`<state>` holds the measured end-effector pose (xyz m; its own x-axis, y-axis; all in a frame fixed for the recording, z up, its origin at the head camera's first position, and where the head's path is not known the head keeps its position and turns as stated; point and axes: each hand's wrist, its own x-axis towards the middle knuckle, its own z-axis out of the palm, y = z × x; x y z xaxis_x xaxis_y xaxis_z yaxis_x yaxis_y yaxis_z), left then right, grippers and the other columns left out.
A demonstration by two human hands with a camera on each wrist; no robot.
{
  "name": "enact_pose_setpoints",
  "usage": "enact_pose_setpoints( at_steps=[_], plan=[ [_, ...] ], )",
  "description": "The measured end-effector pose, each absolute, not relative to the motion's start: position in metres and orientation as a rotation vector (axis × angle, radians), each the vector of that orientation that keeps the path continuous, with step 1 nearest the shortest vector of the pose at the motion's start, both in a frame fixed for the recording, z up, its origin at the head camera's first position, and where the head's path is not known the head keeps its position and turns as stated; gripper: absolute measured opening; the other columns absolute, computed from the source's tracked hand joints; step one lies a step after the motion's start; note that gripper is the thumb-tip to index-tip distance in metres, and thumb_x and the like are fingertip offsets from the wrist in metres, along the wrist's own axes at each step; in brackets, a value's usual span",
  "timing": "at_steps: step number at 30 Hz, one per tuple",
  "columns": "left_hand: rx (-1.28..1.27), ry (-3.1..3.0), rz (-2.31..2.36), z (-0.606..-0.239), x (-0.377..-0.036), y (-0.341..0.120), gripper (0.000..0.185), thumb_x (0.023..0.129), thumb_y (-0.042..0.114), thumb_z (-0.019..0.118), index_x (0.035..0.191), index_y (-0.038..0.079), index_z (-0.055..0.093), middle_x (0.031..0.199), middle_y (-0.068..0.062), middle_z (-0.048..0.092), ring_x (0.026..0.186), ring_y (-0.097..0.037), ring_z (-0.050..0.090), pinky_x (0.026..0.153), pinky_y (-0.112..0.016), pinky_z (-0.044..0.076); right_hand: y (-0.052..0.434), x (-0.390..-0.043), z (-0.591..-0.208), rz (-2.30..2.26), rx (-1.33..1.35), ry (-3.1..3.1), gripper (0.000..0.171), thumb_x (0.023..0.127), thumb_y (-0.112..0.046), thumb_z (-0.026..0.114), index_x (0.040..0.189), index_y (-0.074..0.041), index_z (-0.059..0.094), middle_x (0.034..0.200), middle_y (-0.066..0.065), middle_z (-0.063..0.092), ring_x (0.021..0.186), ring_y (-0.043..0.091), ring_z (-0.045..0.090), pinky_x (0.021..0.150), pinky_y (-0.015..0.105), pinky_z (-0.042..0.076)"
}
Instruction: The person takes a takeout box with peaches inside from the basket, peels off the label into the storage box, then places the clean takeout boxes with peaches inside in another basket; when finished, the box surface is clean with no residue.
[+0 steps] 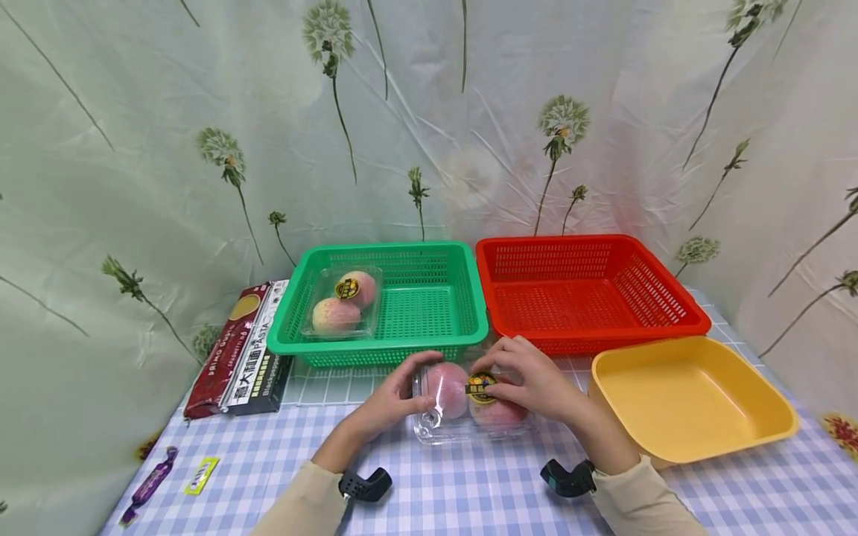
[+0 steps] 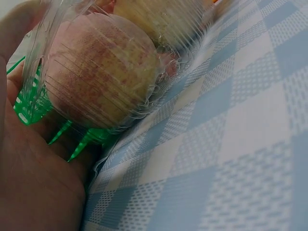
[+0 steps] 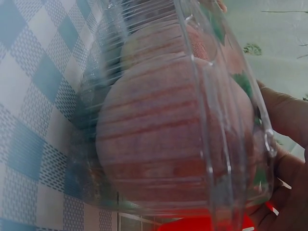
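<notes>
A clear plastic clamshell box (image 1: 462, 406) with two pink peaches and a yellow-black sticker sits on the checked tablecloth in front of the green basket. My left hand (image 1: 395, 398) grips its left end, and my right hand (image 1: 529, 380) grips its right end and top. Up close, the left wrist view shows a peach (image 2: 103, 72) behind ribbed plastic against my palm (image 2: 33, 178). The right wrist view shows the other peach (image 3: 168, 130) inside the box, fingers (image 3: 284, 120) curled behind it.
The green basket (image 1: 462, 313) holds a second box of peaches (image 1: 343, 301). A red basket (image 1: 583, 286) stands to its right, a yellow tub (image 1: 690, 394) nearer right. Pasta packets (image 1: 241, 350) lie left; a purple candy (image 1: 149, 484) and a yellow sachet (image 1: 201, 474) lie at front left.
</notes>
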<state>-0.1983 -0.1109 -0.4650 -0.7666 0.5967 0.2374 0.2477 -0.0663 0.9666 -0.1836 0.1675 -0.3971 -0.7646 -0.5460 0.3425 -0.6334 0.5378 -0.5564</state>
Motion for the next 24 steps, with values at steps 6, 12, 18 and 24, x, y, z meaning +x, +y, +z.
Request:
enact_pose_setpoints(
  at_steps=[6, 12, 18, 24],
  plan=[
    [0.935, 1.942, 1.92, -0.4646, -0.1995, -0.1108, 0.069, 0.089, 0.01, 0.071, 0.149, 0.006, 0.036, 0.155, -0.026, 0.033, 0.134, -0.001, 0.042, 0.112, -0.014, 0.033, 0.1669, -0.1845, -0.3965, 1.054, 1.035, -2.621, 0.026, 0.08, -0.012, 0.082, 0.102, -0.024, 0.075, 0.098, -0.011, 0.068, 0.098, 0.014, 0.055, 0.083, 0.028, 0.046],
    [0.934, 1.942, 1.913, -0.467, -0.1993, -0.1114, 0.069, 0.089, 0.011, 0.071, 0.149, 0.007, 0.036, 0.155, -0.026, 0.032, 0.135, -0.001, 0.041, 0.112, -0.014, 0.033, 0.1669, -0.185, -0.3964, 1.156, 1.085, -2.616, 0.025, 0.086, -0.006, 0.076, 0.105, -0.023, 0.075, 0.097, -0.009, 0.069, 0.095, 0.011, 0.058, 0.084, 0.027, 0.05],
    [0.919, 1.948, 1.911, -0.4672, -0.1994, -0.1113, 0.07, 0.088, 0.009, 0.071, 0.149, 0.008, 0.037, 0.155, -0.024, 0.033, 0.135, -0.002, 0.041, 0.112, -0.015, 0.033, 0.1675, -0.1841, -0.3973, 1.381, 1.052, -2.636, 0.025, 0.091, -0.004, 0.07, 0.11, -0.019, 0.075, 0.099, -0.002, 0.069, 0.092, 0.009, 0.06, 0.08, 0.023, 0.054],
    [0.917, 1.954, 1.909, -0.4665, -0.1992, -0.1109, 0.07, 0.088, 0.009, 0.071, 0.149, 0.008, 0.036, 0.155, -0.023, 0.033, 0.135, -0.001, 0.041, 0.113, -0.015, 0.032, 0.1679, -0.1822, -0.3934, 1.53, 1.024, -2.633, 0.021, 0.094, -0.006, 0.067, 0.108, -0.016, 0.077, 0.1, 0.0, 0.07, 0.094, 0.009, 0.062, 0.083, 0.023, 0.056]
  ],
)
